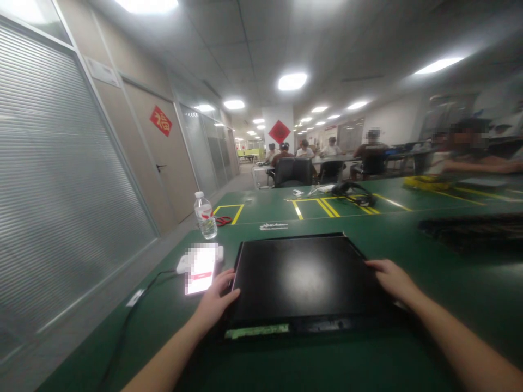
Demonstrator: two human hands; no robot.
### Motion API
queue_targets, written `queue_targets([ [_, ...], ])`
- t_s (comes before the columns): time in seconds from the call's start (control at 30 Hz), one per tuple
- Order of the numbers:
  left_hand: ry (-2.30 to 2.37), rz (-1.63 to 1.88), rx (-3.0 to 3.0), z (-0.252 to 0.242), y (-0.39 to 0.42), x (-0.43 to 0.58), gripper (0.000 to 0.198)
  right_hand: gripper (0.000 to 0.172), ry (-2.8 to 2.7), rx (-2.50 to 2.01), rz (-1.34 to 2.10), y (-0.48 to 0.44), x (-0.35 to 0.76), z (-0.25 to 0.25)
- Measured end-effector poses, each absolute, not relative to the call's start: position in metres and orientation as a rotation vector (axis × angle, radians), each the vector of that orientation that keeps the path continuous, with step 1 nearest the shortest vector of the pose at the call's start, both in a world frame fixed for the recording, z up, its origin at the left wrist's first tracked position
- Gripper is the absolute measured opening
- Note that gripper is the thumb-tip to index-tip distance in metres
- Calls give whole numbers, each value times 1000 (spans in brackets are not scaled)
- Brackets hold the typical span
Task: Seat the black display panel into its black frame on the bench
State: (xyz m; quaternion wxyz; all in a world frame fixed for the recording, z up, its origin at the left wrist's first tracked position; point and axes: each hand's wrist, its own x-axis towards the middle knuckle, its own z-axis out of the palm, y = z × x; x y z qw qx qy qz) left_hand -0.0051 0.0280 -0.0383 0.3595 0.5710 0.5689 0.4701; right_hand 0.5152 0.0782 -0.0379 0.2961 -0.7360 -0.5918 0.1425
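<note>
A black flat display panel lies in front of me, its glossy face up and reflecting a ceiling light. Along its near edge runs a thin green strip that looks like circuit board. My left hand grips the left edge, thumb on the rim and fingers at the side. At the opposite edge my right hand is closed the same way, its lower fingers partly hidden by the panel. Just left of my left hand a lit phone lies on the table.
The green table carries a water bottle, red-handled scissors, a power cable and yellow tape outlines. Black cables lie farther back. A dark blurred object sits at right. Several people work beyond.
</note>
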Motion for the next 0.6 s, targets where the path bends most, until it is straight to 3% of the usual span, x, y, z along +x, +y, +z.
queue_targets([
  [0.6, 1457, 1229, 1421, -34, 26, -3, 58, 51, -1609, -2021, 395, 77, 515, -37],
])
